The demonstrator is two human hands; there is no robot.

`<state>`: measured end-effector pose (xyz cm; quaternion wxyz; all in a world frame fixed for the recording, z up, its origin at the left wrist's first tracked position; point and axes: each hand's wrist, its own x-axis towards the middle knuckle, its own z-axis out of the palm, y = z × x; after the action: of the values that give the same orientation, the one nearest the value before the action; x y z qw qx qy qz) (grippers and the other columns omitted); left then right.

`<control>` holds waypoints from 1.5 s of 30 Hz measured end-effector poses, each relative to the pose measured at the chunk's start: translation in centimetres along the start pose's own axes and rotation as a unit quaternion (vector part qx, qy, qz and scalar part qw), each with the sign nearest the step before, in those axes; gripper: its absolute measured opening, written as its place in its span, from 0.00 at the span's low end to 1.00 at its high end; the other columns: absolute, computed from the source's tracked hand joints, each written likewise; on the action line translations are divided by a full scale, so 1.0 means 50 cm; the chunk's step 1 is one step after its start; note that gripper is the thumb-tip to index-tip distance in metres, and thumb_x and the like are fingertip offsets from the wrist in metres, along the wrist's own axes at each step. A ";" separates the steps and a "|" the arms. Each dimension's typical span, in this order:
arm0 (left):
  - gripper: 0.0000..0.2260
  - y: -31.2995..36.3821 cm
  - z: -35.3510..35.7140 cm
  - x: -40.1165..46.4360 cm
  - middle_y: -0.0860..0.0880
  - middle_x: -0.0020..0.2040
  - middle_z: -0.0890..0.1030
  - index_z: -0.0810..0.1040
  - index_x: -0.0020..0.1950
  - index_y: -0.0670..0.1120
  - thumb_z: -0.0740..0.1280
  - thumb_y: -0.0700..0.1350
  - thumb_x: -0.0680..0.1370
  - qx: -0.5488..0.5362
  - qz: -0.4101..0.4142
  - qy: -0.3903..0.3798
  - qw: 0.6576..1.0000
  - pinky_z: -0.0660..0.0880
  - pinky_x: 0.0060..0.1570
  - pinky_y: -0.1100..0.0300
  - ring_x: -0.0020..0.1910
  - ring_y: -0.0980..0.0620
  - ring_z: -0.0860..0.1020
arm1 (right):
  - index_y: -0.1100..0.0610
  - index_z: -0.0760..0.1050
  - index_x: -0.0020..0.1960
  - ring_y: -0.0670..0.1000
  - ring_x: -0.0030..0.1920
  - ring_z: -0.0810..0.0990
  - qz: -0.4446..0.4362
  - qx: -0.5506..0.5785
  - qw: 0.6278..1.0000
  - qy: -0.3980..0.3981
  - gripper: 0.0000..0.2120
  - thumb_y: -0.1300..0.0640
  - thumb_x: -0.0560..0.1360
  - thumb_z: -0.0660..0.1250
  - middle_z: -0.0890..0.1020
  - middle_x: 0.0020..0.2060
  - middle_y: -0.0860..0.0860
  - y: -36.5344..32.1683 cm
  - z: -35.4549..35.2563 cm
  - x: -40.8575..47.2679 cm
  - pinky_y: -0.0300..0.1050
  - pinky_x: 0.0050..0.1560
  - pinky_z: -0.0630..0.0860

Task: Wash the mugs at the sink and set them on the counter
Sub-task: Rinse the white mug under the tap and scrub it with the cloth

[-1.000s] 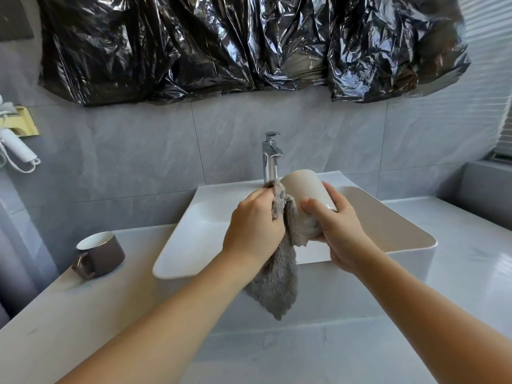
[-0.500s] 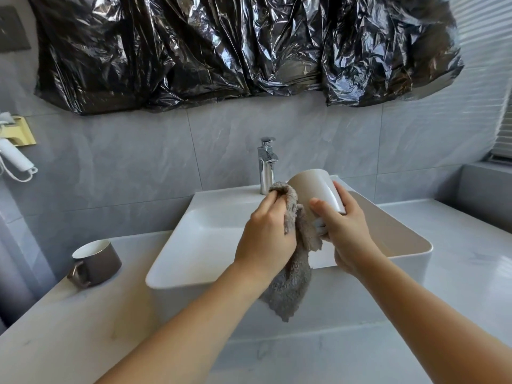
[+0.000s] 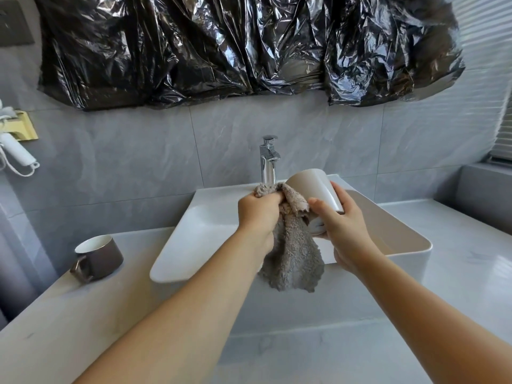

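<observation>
Over the white sink basin (image 3: 177,261) my right hand (image 3: 343,231) grips a beige mug (image 3: 313,187), tilted with its base pointing up and away. My left hand (image 3: 260,214) clutches a grey fluffy cloth (image 3: 293,256) and presses it against the mug's left side; the rest of the cloth hangs down in front of the basin. The mug's mouth is hidden behind the cloth and my right hand. A brown mug (image 3: 97,257) with a white inside stands upright on the counter (image 3: 83,328) to the left of the sink.
A chrome faucet (image 3: 268,159) rises behind the mug at the back of the basin. Black plastic sheeting (image 3: 235,48) covers the wall above. A white hair dryer (image 3: 16,153) hangs at the far left. The counter continues right of the sink.
My left hand has pulled the cloth off the mug's base and bunched it lower against the mug's side. The view shifted slightly; the brown mug has not moved.
</observation>
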<state>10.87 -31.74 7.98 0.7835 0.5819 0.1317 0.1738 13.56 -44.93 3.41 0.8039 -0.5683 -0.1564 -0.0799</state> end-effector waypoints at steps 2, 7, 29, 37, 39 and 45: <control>0.02 -0.023 0.016 -0.014 0.40 0.41 0.85 0.83 0.41 0.42 0.73 0.37 0.70 -0.062 0.007 0.023 0.998 0.81 0.46 0.37 0.41 0.42 0.84 | 0.50 0.77 0.62 0.46 0.35 0.80 0.007 0.004 1.000 0.010 0.16 0.59 0.76 0.72 0.82 0.40 0.50 -0.003 0.001 0.002 0.44 0.35 0.79; 0.07 -0.094 0.034 -0.067 0.47 0.40 0.83 0.77 0.38 0.47 0.67 0.42 0.76 0.183 0.242 0.044 0.952 0.77 0.45 0.52 0.38 0.49 0.76 | 0.56 0.78 0.45 0.51 0.33 0.78 0.040 0.034 0.997 0.060 0.05 0.54 0.77 0.67 0.79 0.31 0.50 -0.013 -0.001 0.009 0.43 0.33 0.76; 0.21 -0.061 -0.015 -0.051 0.55 0.68 0.74 0.77 0.66 0.49 0.64 0.33 0.76 0.281 0.359 -0.154 0.877 0.65 0.69 0.66 0.67 0.61 0.71 | 0.60 0.79 0.59 0.56 0.43 0.84 0.167 0.140 0.976 0.025 0.22 0.44 0.75 0.68 0.84 0.46 0.59 -0.015 -0.009 0.000 0.50 0.45 0.82; 0.18 -0.079 -0.039 -0.083 0.52 0.66 0.76 0.80 0.64 0.42 0.65 0.34 0.75 0.372 0.398 -0.221 0.809 0.64 0.69 0.67 0.66 0.54 0.73 | 0.61 0.76 0.58 0.56 0.39 0.81 0.144 0.178 0.969 0.088 0.27 0.42 0.67 0.71 0.80 0.47 0.61 -0.025 -0.002 0.007 0.45 0.36 0.79; 0.22 -0.053 -0.053 -0.062 0.48 0.67 0.77 0.79 0.65 0.41 0.62 0.32 0.73 0.365 0.406 -0.152 0.824 0.62 0.70 0.70 0.67 0.54 0.73 | 0.61 0.76 0.60 0.56 0.44 0.82 0.142 0.192 0.967 0.085 0.21 0.47 0.74 0.68 0.81 0.51 0.60 -0.028 0.002 0.006 0.48 0.36 0.81; 0.29 0.037 -0.060 -0.005 0.49 0.72 0.73 0.74 0.72 0.45 0.59 0.32 0.71 0.484 0.480 -0.149 0.717 0.65 0.72 0.56 0.67 0.47 0.72 | 0.55 0.76 0.53 0.60 0.53 0.80 0.168 0.150 0.973 0.049 0.08 0.52 0.77 0.68 0.79 0.55 0.60 -0.024 0.010 -0.003 0.56 0.43 0.82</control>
<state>9.19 -28.76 8.88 0.2162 0.8851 -0.2178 0.3499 12.94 -44.87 4.59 0.8885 -0.4549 -0.0292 0.0532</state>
